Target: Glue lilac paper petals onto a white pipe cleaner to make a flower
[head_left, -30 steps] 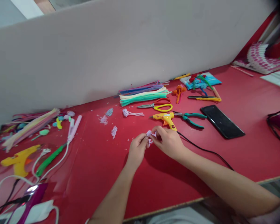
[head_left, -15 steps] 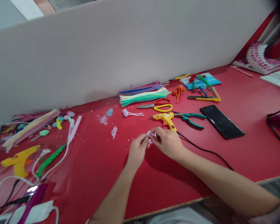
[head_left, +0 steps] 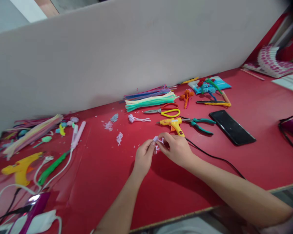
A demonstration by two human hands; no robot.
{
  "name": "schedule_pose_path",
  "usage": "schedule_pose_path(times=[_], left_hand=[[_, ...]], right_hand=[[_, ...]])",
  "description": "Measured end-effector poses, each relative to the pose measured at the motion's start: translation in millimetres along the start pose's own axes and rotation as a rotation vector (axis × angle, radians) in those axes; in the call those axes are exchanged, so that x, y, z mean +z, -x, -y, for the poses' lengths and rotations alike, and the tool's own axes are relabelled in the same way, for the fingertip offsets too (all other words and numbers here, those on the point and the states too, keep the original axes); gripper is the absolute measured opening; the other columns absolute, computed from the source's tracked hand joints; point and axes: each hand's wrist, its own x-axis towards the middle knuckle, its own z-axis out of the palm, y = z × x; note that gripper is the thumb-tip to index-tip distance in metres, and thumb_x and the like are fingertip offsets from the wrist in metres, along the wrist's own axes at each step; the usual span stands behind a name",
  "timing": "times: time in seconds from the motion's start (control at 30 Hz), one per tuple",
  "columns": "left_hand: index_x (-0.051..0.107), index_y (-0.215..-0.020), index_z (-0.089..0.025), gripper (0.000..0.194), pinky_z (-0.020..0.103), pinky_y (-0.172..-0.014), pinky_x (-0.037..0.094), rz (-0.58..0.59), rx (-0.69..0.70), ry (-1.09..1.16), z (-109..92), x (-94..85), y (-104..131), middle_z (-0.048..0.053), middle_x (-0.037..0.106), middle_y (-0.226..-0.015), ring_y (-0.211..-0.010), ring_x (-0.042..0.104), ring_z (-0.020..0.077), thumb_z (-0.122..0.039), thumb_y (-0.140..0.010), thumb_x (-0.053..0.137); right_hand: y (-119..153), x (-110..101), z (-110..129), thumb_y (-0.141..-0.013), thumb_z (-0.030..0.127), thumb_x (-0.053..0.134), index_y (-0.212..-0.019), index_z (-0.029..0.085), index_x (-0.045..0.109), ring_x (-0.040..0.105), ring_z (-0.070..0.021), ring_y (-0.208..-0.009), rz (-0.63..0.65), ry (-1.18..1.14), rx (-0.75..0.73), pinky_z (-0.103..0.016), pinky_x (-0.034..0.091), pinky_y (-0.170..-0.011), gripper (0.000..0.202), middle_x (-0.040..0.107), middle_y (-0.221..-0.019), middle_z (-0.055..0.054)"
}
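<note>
Between my two hands is a small lilac pipe-cleaner piece (head_left: 155, 138), partly covered by my fingers. My left hand (head_left: 144, 154) pinches it from the left, thumb against forefinger. From the right, my right hand (head_left: 177, 148) grips the same piece with curled fingertips. Just beyond the hands lies a yellow glue gun (head_left: 171, 123), its nozzle pointing left. A finished-looking lilac pipe-cleaner flower (head_left: 138, 119) with thin stems rests further back. Lilac fluff (head_left: 119, 138) is scattered to the left of my hands.
Scissors (head_left: 163, 111), teal-handled pliers (head_left: 201, 125) and a black phone (head_left: 231, 126) lie behind and to the right. Pipe-cleaner bundles (head_left: 150, 100) line the white partition. On the left are a second glue gun (head_left: 21, 167), a pink straightener-like tool (head_left: 77, 135) and cords.
My hands stay in almost the same place. Slightly more of the lilac piece shows above my left fingertips.
</note>
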Motion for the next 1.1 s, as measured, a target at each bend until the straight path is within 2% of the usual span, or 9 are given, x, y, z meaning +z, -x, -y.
schedule_pose_path(times=[0.1,0.2,0.37,0.63,0.73,0.83,0.93,1.0,1.1], left_hand=[[0.06,-0.081,-0.018,0.025,0.02,-0.05,0.032,-0.012,-0.014,0.023,-3,-1.9,2,-0.003,0.045,-0.061,-0.056,0.041,0.0098,-0.04,-0.085,0.048],[0.062,-0.09,-0.018,0.026,0.019,-0.043,0.027,0.001,-0.021,0.048,-8,-3.4,5,-0.004,0.043,-0.062,-0.048,0.034,0.0072,-0.04,-0.085,0.047],[0.062,-0.09,-0.018,0.023,0.019,-0.04,0.024,0.046,-0.01,0.243,-14,-1.9,6,-0.002,0.05,-0.067,-0.047,0.035,0.0059,-0.036,-0.084,0.051],[0.058,-0.089,-0.014,0.019,0.019,-0.04,0.017,0.094,-0.044,0.475,-18,-3.3,2,-0.001,0.058,-0.059,-0.038,0.023,0.0016,-0.032,-0.085,0.05],[0.054,-0.086,-0.014,0.016,0.018,-0.038,0.014,0.087,-0.052,0.545,-19,-4.8,2,0.0,0.06,-0.057,-0.035,0.02,0.0011,-0.03,-0.085,0.049],[0.05,-0.083,-0.016,0.012,0.017,-0.038,0.014,0.075,-0.071,0.614,-19,-6.1,1,-0.002,0.058,-0.055,-0.035,0.021,0.0012,-0.028,-0.084,0.05],[0.05,-0.081,-0.015,0.011,0.016,-0.039,0.019,0.071,-0.112,0.687,-19,-7.0,-2,-0.003,0.054,-0.057,-0.038,0.026,0.0011,-0.026,-0.082,0.053],[0.05,-0.079,-0.015,0.012,0.015,-0.039,0.02,0.086,-0.135,0.731,-18,-7.5,-3,-0.004,0.05,-0.059,-0.039,0.027,0.0008,-0.025,-0.081,0.055],[0.05,-0.078,-0.014,0.011,0.014,-0.038,0.019,0.147,-0.175,0.775,-18,-8.8,-3,-0.005,0.047,-0.059,-0.039,0.025,0.0005,-0.024,-0.081,0.055]], right_hand=[[-6,-10,-7,-0.087,0.033,0.047,-0.092,0.018,0.056,0.057,-0.0135,-0.055,-0.04,0.027,0.062,-0.024,0.035,-0.054,0.018,0.061,-0.062,0.0],[-14,-21,-27,-0.085,0.031,0.048,-0.086,0.018,0.057,0.058,-0.0168,-0.06,-0.053,0.254,0.181,-0.025,0.034,-0.053,0.016,0.063,-0.066,-0.004],[-20,-23,-64,-0.078,0.037,0.057,-0.077,0.015,0.057,0.06,-0.0259,-0.078,0.087,0.426,0.301,-0.03,0.038,-0.06,0.022,0.064,-0.084,-0.015],[-22,-14,-77,-0.079,0.028,0.052,-0.065,0.016,0.053,0.058,-0.0194,-0.063,0.074,0.13,0.396,-0.027,0.037,-0.056,0.018,0.061,-0.065,-0.009],[-28,-19,-72,-0.084,0.032,0.043,-0.08,0.016,0.054,0.058,-0.0164,-0.061,0.03,-0.003,0.426,-0.024,0.038,-0.053,0.021,0.063,-0.07,-0.006],[-30,-25,-64,-0.082,0.033,0.044,-0.094,0.015,0.051,0.059,-0.0139,-0.062,-0.01,-0.421,0.501,-0.023,0.041,-0.052,0.023,0.064,-0.078,-0.004],[-27,-27,-55,-0.068,0.028,0.059,-0.089,0.016,0.054,0.055,-0.0118,-0.057,0.046,-0.892,0.58,-0.022,0.038,-0.049,0.024,0.062,-0.075,-0.001],[-25,-27,-47,-0.064,0.024,0.062,-0.083,0.016,0.057,0.053,-0.0112,-0.054,0.112,-0.978,0.605,-0.022,0.037,-0.048,0.022,0.061,-0.07,0.0],[-21,-24,-32,-0.073,0.029,0.055,-0.084,0.015,0.058,0.057,-0.0142,-0.059,0.179,-1.033,0.57,-0.026,0.043,-0.054,0.018,0.062,-0.067,-0.003]])
